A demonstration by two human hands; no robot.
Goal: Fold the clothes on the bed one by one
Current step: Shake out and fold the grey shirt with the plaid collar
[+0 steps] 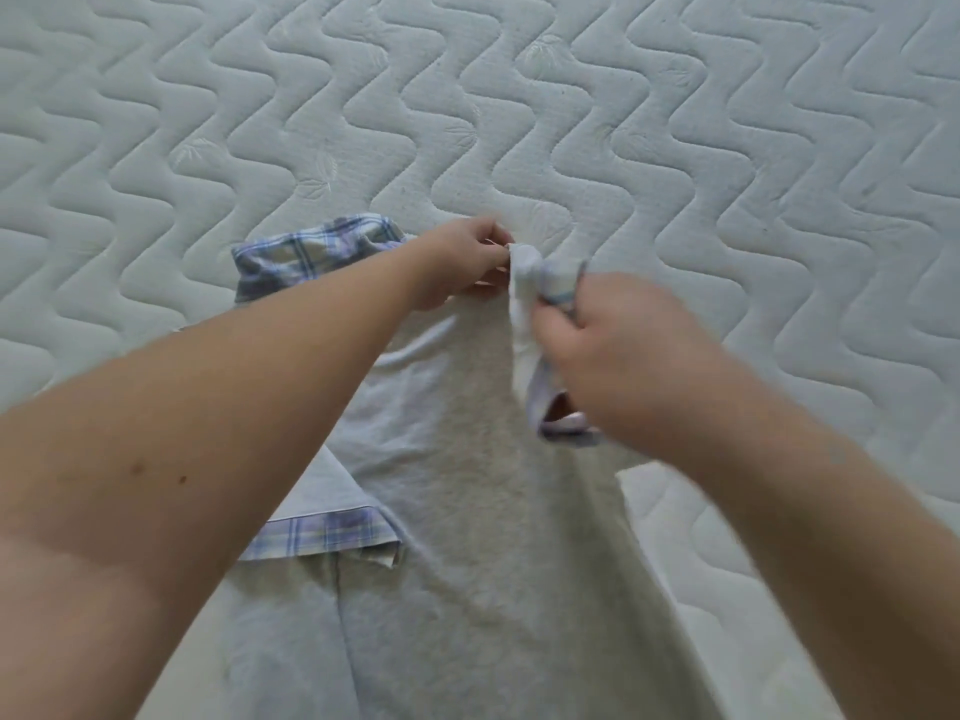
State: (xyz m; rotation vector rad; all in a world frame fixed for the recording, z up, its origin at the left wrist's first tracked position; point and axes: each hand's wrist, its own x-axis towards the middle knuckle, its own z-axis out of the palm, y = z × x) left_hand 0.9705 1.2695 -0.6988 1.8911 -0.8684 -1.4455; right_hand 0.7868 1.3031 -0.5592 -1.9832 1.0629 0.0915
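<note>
I count one garment (467,537), two hands, one mattress (727,148). The garment is a pale grey fleecy top with plaid collar (311,252) and a plaid cuff (322,535); it lies in the near middle of the mattress, long axis running from me outward, collar end pointing away, hem end toward me. My left hand (462,267) pinches a white fabric edge at the far end, fingers curled together on it. My right hand (618,350) grips a bunched strip of the same garment just beside the left, fingers curled round it. Hands are near each other, not touching as far as I can tell. Right hand is a bit blurred.
</note>
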